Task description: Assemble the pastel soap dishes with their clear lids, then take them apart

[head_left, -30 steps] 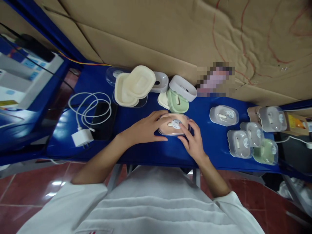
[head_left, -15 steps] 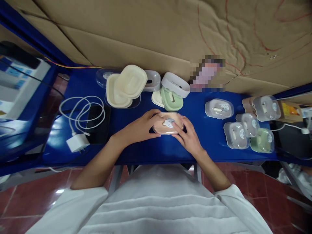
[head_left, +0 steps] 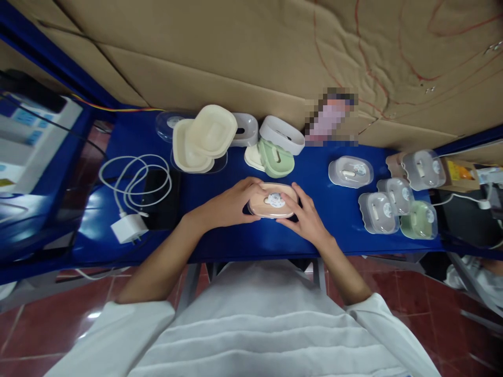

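Observation:
A small peach plastic box with a clear lid [head_left: 257, 203] is between my hands near the table's front edge; a round printed sticker [head_left: 276, 199] is on its lid. My left hand [head_left: 238, 203] grips the box's left end, thumb on the near side and fingers at the far side. At the right end, my right hand [head_left: 305, 214] holds it too, with the index finger lying on the lid by the sticker. Just beyond the box lie a green scalloped tray [head_left: 280, 166] and a white oval box frame [head_left: 282, 135]. The box's underside is hidden.
Cream trays [head_left: 214, 131] are stacked at the back left. Several clear-lidded boxes [head_left: 379, 212] stand at the right, with one lidded box [head_left: 350, 172] apart from them. A white charger [head_left: 129, 228] with coiled cable lies left, by a black flat object [head_left: 160, 201]. Cardboard [head_left: 220, 57] lines the back.
The sticker on the lid shows more fully now, and my right index finger has shifted slightly right on it. Both hands keep their hold on the box. The view has moved slightly.

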Demonstrator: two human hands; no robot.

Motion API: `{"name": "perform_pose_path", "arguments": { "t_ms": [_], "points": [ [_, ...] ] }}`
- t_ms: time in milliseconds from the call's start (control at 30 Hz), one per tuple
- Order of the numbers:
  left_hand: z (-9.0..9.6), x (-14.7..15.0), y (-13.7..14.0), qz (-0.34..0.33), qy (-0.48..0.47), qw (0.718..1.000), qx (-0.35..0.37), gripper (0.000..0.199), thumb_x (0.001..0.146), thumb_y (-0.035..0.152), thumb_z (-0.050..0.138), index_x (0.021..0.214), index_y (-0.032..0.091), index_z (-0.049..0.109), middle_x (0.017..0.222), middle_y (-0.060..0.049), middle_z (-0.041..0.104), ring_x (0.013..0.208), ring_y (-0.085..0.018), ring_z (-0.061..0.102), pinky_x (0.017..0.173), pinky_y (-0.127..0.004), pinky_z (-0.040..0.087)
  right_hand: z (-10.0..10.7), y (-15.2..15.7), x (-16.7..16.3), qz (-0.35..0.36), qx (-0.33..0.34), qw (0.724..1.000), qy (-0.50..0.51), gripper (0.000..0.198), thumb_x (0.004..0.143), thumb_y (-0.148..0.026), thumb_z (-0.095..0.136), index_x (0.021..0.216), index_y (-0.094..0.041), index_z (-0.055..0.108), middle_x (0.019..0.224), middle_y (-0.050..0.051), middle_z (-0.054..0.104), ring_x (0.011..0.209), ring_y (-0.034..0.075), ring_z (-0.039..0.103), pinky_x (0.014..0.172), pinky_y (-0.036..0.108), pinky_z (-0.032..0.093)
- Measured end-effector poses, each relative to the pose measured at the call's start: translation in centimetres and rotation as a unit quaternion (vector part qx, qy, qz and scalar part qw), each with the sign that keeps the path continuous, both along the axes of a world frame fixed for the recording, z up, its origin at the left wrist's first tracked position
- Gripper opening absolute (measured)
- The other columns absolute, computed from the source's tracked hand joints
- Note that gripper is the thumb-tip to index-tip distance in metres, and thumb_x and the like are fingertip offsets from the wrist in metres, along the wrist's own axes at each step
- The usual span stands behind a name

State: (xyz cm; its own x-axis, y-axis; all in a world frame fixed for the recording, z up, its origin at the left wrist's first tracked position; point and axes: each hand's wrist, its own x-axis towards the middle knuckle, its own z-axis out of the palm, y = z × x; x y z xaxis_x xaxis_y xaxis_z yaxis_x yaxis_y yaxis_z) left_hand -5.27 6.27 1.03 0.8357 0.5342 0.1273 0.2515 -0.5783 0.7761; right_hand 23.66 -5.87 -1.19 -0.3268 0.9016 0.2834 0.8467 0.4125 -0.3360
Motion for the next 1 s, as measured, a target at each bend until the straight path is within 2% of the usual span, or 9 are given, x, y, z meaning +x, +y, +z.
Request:
{"name": "perform_pose_path", "arguments": {
  "t_ms": [233, 400, 467, 533, 667, 767, 833, 900, 1000],
  "points": [
    [0.6, 0.1, -0.1, -0.010, -0.008, 1.000, -0.022, 0.063, 0.094, 0.042, 0.080, 0.149, 0.027, 0.053, 0.161, -0.012, 0.050, 0.152, -0.034, 0.051, 0.126, -0.052, 0.047, 0.3, -0.2, 0.5, 0.010, 0.000, 1.000, 0.024, 0.078, 0.099, -0.051, 0.076, 0.168, -0.036, 0.044, 0.176, 0.017, 0.036, 0.159, 0.039, 0.046, 0.122, 0.058, 0.052],
    [1.6, 0.3, -0.5, -0.032, -0.008, 0.999, -0.023, 0.093, 0.094, 0.039, 0.083, 0.170, 0.031, 0.032, 0.167, -0.012, 0.048, 0.155, -0.031, 0.049, 0.129, -0.047, 0.045, 3.6, -1.6, 2.0, -0.004, -0.008, 1.000, 0.026, 0.073, 0.097, -0.056, 0.078, 0.163, -0.038, 0.052, 0.168, 0.014, 0.046, 0.150, 0.037, 0.056, 0.118, 0.052, 0.059],
    [1.8, 0.3, -0.5, -0.021, 0.014, 1.000, 0.003, 0.094, 0.096, 0.037, 0.081, 0.173, 0.032, 0.027, 0.170, -0.012, 0.045, 0.156, -0.030, 0.049, 0.128, -0.046, 0.046, 5.9, -2.2, 4.3, -0.045, 0.019, 0.999, 0.010, 0.076, 0.093, -0.062, 0.080, 0.161, -0.041, 0.053, 0.163, 0.013, 0.053, 0.147, 0.036, 0.060, 0.118, 0.052, 0.058],
    [1.8, 0.4, -0.5, 0.012, 0.046, 0.997, 0.062, 0.080, 0.102, 0.035, 0.073, 0.171, 0.029, 0.034, 0.167, -0.014, 0.048, 0.153, -0.032, 0.052, 0.125, -0.049, 0.048, 8.2, -2.3, 8.0, -0.113, 0.058, 0.992, -0.018, 0.077, 0.091, -0.067, 0.080, 0.159, -0.041, 0.055, 0.156, 0.014, 0.059, 0.144, 0.034, 0.061, 0.120, 0.051, 0.055],
    [2.0, 0.4, -0.2, 0.120, 0.097, 0.966, 0.206, 0.052, 0.108, 0.030, 0.060, 0.158, 0.019, 0.054, 0.157, -0.019, 0.058, 0.145, -0.039, 0.057, 0.120, -0.059, 0.048, 11.2, -0.7, 18.0, -0.268, 0.104, 0.953, -0.093, 0.082, 0.094, -0.072, 0.073, 0.158, -0.022, 0.058, 0.154, 0.021, 0.061, 0.145, 0.031, 0.059, 0.120, 0.043, 0.051],
    [2.1, 0.3, 0.1, 0.188, 0.108, 0.945, 0.244, 0.043, 0.109, 0.030, 0.057, 0.150, 0.019, 0.062, 0.154, -0.020, 0.061, 0.140, -0.041, 0.060, 0.115, -0.059, 0.050, 11.2, 1.7, 24.6, -0.359, 0.037, 0.919, -0.156, 0.075, 0.096, -0.060, 0.077, 0.155, -0.015, 0.061, 0.141, 0.023, 0.070, 0.134, 0.027, 0.065, 0.110, 0.034, 0.052],
    [2.0, 0.2, 0.3, 0.215, 0.106, 0.937, 0.255, 0.038, 0.109, 0.030, 0.055, 0.144, 0.019, 0.067, 0.150, -0.018, 0.064, 0.137, -0.039, 0.062, 0.113, -0.057, 0.052, 10.8, 3.5, 27.2, -0.397, -0.016, 0.899, -0.185, 0.069, 0.094, -0.044, 0.083, 0.153, -0.013, 0.064, 0.130, 0.022, 0.076, 0.128, 0.025, 0.068, 0.107, 0.031, 0.050],
    [1.9, 0.2, 0.4, 0.225, 0.101, 0.932, 0.264, 0.034, 0.110, 0.029, 0.053, 0.137, 0.018, 0.070, 0.145, -0.016, 0.067, 0.132, -0.037, 0.065, 0.109, -0.054, 0.054, 10.4, 5.2, 28.3, -0.404, -0.052, 0.892, -0.194, 0.068, 0.091, -0.033, 0.087, 0.152, -0.013, 0.065, 0.129, 0.021, 0.077, 0.126, 0.025, 0.069, 0.107, 0.030, 0.048],
    [1.5, 0.3, 0.4, 0.223, 0.098, 0.931, 0.273, 0.032, 0.111, 0.030, 0.052, 0.131, 0.017, 0.072, 0.138, -0.014, 0.072, 0.124, -0.034, 0.069, 0.102, -0.049, 0.057, 10.1, 6.8, 28.6, -0.384, -0.074, 0.903, -0.178, 0.069, 0.089, -0.027, 0.088, 0.153, -0.014, 0.064, 0.142, 0.021, 0.072, 0.126, 0.025, 0.068, 0.107, 0.031, 0.047]
  ]
}}
